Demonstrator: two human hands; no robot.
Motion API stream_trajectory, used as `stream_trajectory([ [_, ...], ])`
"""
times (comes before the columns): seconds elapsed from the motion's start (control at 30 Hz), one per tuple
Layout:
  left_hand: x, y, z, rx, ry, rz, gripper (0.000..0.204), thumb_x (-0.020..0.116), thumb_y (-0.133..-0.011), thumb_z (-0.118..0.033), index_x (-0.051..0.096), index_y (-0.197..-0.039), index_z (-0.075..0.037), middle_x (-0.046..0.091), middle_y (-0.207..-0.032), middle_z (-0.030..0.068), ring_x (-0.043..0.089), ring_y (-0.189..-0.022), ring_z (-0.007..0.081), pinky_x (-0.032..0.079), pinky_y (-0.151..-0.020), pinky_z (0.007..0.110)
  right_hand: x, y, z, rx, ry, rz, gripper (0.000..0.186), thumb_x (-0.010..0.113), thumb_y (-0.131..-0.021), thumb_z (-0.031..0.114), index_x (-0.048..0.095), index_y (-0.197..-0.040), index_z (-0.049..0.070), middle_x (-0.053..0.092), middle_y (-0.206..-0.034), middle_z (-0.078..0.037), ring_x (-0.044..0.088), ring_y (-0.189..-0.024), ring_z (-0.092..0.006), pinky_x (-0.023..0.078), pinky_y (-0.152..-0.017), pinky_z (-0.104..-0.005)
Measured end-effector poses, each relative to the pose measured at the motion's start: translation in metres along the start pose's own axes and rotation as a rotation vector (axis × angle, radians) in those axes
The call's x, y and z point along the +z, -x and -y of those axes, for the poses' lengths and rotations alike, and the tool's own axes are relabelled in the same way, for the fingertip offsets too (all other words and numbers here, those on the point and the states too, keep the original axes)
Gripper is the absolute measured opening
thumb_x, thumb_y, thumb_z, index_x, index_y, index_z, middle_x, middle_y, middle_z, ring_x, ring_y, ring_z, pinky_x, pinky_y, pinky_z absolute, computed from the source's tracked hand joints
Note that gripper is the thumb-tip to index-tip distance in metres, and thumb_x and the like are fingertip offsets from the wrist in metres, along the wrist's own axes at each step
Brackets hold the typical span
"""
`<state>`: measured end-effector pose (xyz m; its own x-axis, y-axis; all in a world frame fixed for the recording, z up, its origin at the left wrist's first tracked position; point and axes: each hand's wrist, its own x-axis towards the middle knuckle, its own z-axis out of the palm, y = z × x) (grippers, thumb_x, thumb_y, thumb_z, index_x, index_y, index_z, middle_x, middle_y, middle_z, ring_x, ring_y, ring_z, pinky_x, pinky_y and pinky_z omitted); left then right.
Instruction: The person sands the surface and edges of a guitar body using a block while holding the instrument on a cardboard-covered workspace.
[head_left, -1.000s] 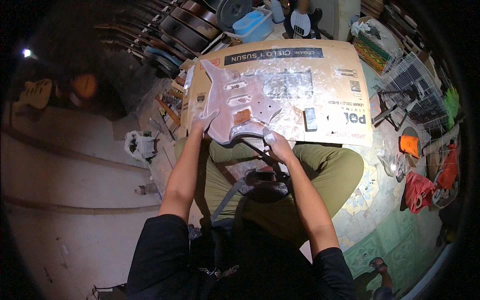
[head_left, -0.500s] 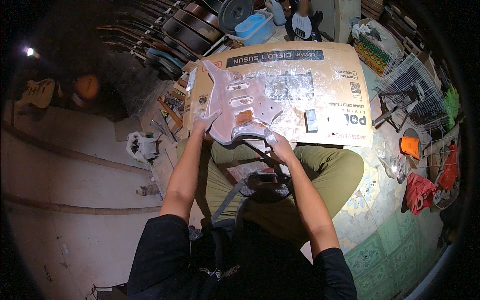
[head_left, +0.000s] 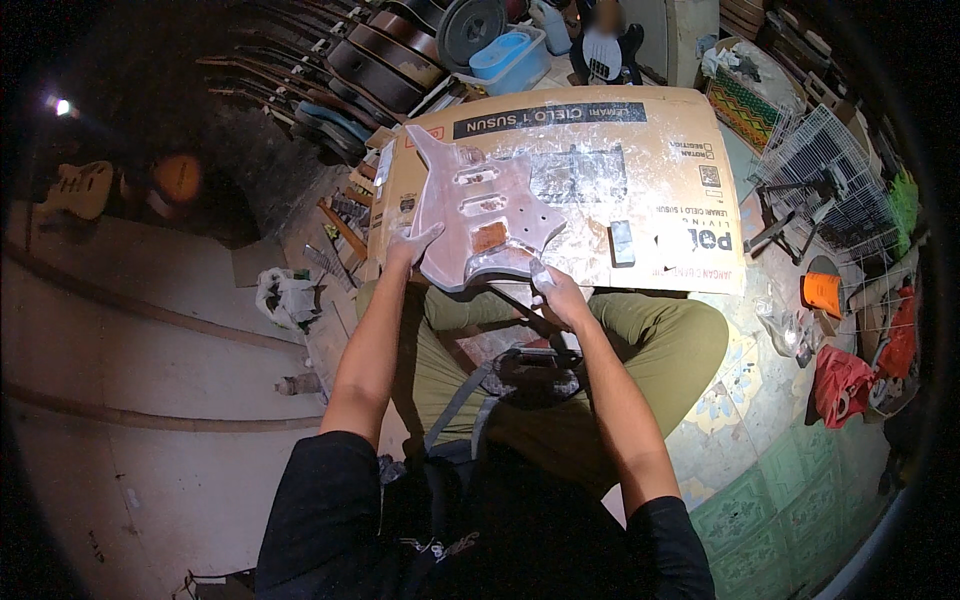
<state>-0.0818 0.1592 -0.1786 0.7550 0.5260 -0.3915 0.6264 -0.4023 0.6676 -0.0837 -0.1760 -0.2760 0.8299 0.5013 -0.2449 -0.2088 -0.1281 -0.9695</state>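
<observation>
A bare electric guitar body (head_left: 460,225), pale and dusty with routed cavities and an orange-brown patch in one of them, is held over the near left part of a cardboard sheet (head_left: 680,190). My left hand (head_left: 413,242) grips its left edge, thumb on top and the other fingers hidden beneath. At the lower right edge my right hand (head_left: 556,290) pinches the body, its fingers partly under the wood. A small grey block (head_left: 622,243) lies on the cardboard to the right of the body, touched by neither hand.
Several guitars (head_left: 385,60) lean in a row at the far left, next to a blue tub (head_left: 500,55). Wire cages (head_left: 835,175), an orange container (head_left: 822,293) and a red bag (head_left: 840,385) stand on the right. A white plastic bag (head_left: 287,298) lies left of the cardboard.
The view has shifted very slightly. Both hands keep their hold on the guitar body, which stays in almost the same place.
</observation>
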Motion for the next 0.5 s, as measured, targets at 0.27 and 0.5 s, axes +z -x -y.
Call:
stream_trajectory([
  [0.27,-0.005,-0.010,0.015,0.204,-0.034,-0.066,0.066,0.084,-0.071,-0.046,0.068,-0.111,0.004,0.071,-0.102,0.0157,0.069,-0.089,0.0239,0.054,-0.078,0.035,0.004,-0.005,-0.011,-0.049,-0.005,-0.024,0.045,0.056,-0.088,0.015,0.056,-0.130,0.001,0.068,-0.105,-0.015,0.062,-0.096,-0.0243,0.046,-0.090,-0.0349],
  [0.5,0.012,-0.005,0.044,0.024,0.125,-0.109,0.076,0.086,-0.068,-0.048,0.065,-0.113,0.009,0.069,-0.106,0.0201,0.069,-0.090,0.0256,0.055,-0.077,0.036,-0.003,-0.006,-0.012,0.022,-0.190,-0.017,0.036,0.055,-0.090,0.010,0.060,-0.124,0.000,0.068,-0.101,-0.010,0.060,-0.090,-0.0165,0.047,-0.085,-0.0310],
])
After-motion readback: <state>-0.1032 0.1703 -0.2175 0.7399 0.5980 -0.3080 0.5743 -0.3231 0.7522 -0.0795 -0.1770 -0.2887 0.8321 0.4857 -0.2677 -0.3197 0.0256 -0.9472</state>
